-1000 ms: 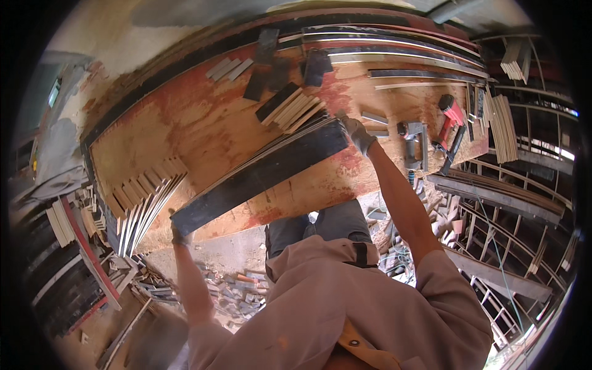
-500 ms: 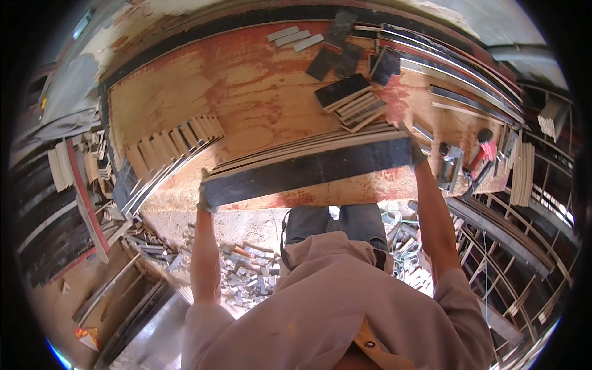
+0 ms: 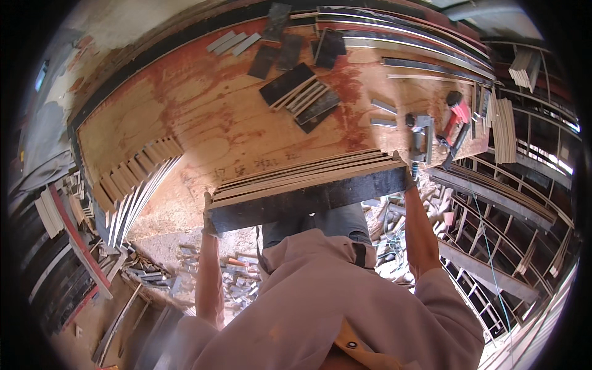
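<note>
Crosswise, long black-faced, tan-edged boards (image 3: 311, 192) are clasped between left hand (image 3: 210, 216), nine o'clock, and right hand (image 3: 407, 175), three o'clock.

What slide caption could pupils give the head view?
Left hand and right hand grip opposite ends of stacked boards at a wooden tabletop.

Floor (image 3: 176, 232) bright, right rack (image 3: 487, 269) dim; edges fisheye-bent, corners black.

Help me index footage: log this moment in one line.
left hand: holding left end of board stack; right hand: holding right end; red-black tool: on table
</note>
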The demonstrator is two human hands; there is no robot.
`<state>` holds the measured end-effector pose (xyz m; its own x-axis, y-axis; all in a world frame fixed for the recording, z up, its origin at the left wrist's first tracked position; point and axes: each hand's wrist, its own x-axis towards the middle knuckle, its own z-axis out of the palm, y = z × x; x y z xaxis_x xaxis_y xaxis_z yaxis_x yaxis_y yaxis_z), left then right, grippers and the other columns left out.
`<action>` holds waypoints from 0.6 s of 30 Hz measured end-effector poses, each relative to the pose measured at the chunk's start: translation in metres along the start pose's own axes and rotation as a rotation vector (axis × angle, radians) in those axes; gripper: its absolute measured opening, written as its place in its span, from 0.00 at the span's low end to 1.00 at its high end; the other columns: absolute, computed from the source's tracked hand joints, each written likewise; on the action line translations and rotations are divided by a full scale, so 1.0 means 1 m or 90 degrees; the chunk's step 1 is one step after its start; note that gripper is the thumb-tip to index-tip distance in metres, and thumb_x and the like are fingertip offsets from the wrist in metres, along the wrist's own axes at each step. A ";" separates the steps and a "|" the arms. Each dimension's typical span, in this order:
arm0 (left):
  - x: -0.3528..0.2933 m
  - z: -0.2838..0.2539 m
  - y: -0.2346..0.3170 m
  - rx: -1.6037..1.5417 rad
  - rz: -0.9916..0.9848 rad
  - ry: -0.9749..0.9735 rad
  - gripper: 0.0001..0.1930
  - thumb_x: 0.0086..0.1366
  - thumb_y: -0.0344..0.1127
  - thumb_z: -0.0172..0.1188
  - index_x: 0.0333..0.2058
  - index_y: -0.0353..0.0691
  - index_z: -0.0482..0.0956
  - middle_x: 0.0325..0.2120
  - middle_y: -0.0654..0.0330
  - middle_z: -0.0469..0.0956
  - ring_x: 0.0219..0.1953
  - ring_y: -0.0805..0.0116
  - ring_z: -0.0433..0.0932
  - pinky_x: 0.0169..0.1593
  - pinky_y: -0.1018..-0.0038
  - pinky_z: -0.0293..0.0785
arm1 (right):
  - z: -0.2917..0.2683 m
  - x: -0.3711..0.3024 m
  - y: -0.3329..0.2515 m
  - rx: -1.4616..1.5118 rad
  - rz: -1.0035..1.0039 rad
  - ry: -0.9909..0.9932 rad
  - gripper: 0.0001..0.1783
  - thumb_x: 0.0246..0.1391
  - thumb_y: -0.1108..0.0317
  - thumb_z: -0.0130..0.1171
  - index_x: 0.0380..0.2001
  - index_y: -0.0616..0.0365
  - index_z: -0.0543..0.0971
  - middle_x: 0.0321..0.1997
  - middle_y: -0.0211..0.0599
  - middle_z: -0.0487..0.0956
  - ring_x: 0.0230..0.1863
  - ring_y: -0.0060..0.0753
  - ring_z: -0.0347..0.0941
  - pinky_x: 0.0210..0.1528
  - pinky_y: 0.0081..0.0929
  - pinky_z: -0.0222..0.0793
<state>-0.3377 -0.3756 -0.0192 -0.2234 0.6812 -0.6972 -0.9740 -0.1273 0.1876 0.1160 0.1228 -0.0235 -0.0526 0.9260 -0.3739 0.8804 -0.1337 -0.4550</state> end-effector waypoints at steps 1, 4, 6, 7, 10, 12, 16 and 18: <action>0.007 0.015 -0.012 0.010 0.002 -0.003 0.37 0.72 0.65 0.42 0.66 0.40 0.65 0.60 0.51 0.73 0.60 0.54 0.73 0.65 0.58 0.70 | -0.009 0.006 0.011 -0.018 0.001 0.029 0.33 0.69 0.40 0.45 0.53 0.60 0.79 0.51 0.37 0.81 0.53 0.35 0.76 0.65 0.31 0.62; 0.024 0.038 -0.044 -0.015 -0.038 0.019 0.37 0.72 0.65 0.42 0.66 0.41 0.66 0.60 0.51 0.73 0.60 0.54 0.73 0.64 0.57 0.71 | -0.036 0.024 0.036 -0.033 0.013 0.055 0.33 0.69 0.40 0.45 0.53 0.61 0.79 0.51 0.38 0.81 0.54 0.35 0.76 0.65 0.32 0.62; 0.029 0.037 -0.054 0.018 -0.018 0.009 0.37 0.72 0.66 0.42 0.66 0.41 0.66 0.60 0.51 0.74 0.58 0.55 0.75 0.62 0.57 0.73 | -0.039 0.037 0.041 0.000 0.013 0.023 0.33 0.69 0.40 0.45 0.53 0.61 0.79 0.51 0.38 0.81 0.54 0.36 0.76 0.65 0.33 0.62; 0.034 0.036 -0.058 0.022 -0.013 0.011 0.37 0.72 0.66 0.41 0.66 0.41 0.66 0.59 0.51 0.74 0.58 0.55 0.76 0.62 0.57 0.73 | -0.042 0.043 0.044 0.029 0.015 -0.005 0.33 0.69 0.40 0.45 0.53 0.61 0.79 0.51 0.38 0.81 0.54 0.36 0.76 0.66 0.33 0.61; 0.033 0.048 -0.059 0.048 -0.052 -0.001 0.35 0.72 0.63 0.48 0.65 0.42 0.68 0.58 0.52 0.75 0.56 0.58 0.76 0.60 0.62 0.75 | -0.042 0.045 0.057 0.143 0.030 -0.084 0.33 0.69 0.41 0.45 0.53 0.62 0.79 0.52 0.39 0.81 0.55 0.37 0.76 0.66 0.34 0.61; 0.017 0.011 -0.009 0.367 0.051 0.190 0.31 0.71 0.59 0.53 0.63 0.43 0.71 0.56 0.53 0.78 0.55 0.61 0.77 0.58 0.65 0.75 | -0.034 0.038 0.045 0.267 0.027 -0.157 0.33 0.69 0.41 0.44 0.53 0.62 0.79 0.52 0.39 0.81 0.55 0.37 0.76 0.66 0.34 0.61; 0.050 0.126 0.012 1.051 0.376 0.569 0.30 0.64 0.48 0.67 0.59 0.37 0.75 0.50 0.50 0.82 0.53 0.61 0.80 0.56 0.66 0.74 | -0.051 0.033 0.056 0.470 0.043 -0.237 0.33 0.70 0.42 0.44 0.53 0.62 0.78 0.52 0.39 0.81 0.56 0.38 0.76 0.67 0.35 0.60; 0.099 0.185 0.016 0.898 0.448 0.495 0.30 0.62 0.44 0.67 0.60 0.35 0.73 0.56 0.44 0.77 0.59 0.54 0.76 0.62 0.65 0.71 | -0.072 0.043 0.071 0.537 0.020 -0.206 0.26 0.69 0.50 0.51 0.52 0.64 0.79 0.49 0.41 0.82 0.54 0.35 0.78 0.60 0.33 0.68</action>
<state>-0.3686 -0.1769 0.0428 -0.9243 0.2516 -0.2868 -0.0118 0.7325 0.6806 0.2100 0.1791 -0.0134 -0.2768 0.7898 -0.5473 0.2521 -0.4900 -0.8345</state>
